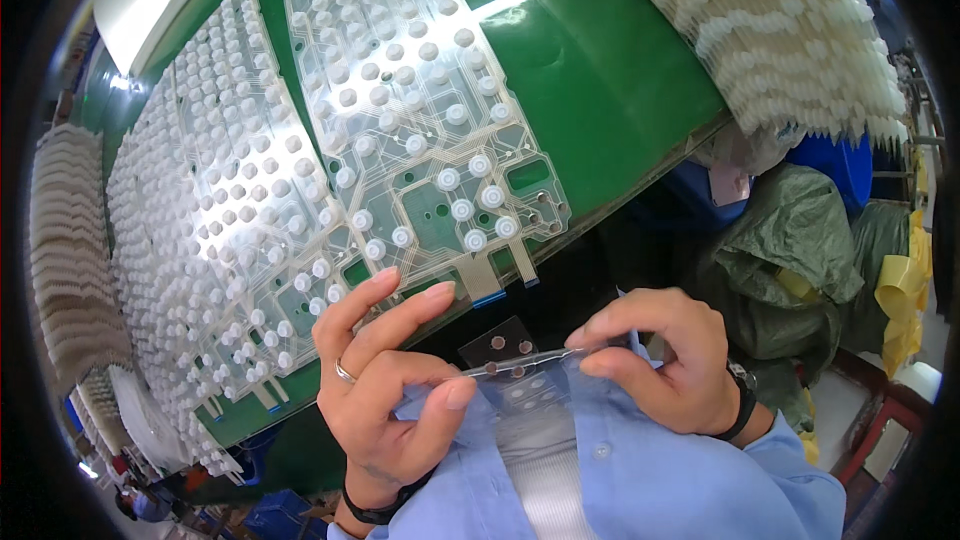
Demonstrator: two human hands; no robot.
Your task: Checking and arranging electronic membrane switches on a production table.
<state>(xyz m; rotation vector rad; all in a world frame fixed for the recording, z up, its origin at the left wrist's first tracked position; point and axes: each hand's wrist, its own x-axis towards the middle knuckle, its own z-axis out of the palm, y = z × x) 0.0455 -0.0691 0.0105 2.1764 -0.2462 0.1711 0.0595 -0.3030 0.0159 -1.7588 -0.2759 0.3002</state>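
A thin clear plastic film (522, 364) with several round spots is stretched level between my hands, in front of my blue shirt. My left hand (385, 380) pinches its left end with thumb and index finger. The other left fingers are raised near the table edge, and one wears a ring. Its right end sits in the pinch of my right hand (665, 355). Just beyond lie clear keyboard membrane sheets dotted with white rubber domes: one keyboard membrane (420, 120) at the middle and another group of membranes (230, 170) to the left, partly overlapping.
The green table (600, 70) ends in an edge just past my hands. Tall stacks of domed sheets stand at the right (770, 30) and the far left (70, 250). Grey-green plastic bags (790, 250), a blue bin (840, 165) and yellow material (900, 290) are to the right.
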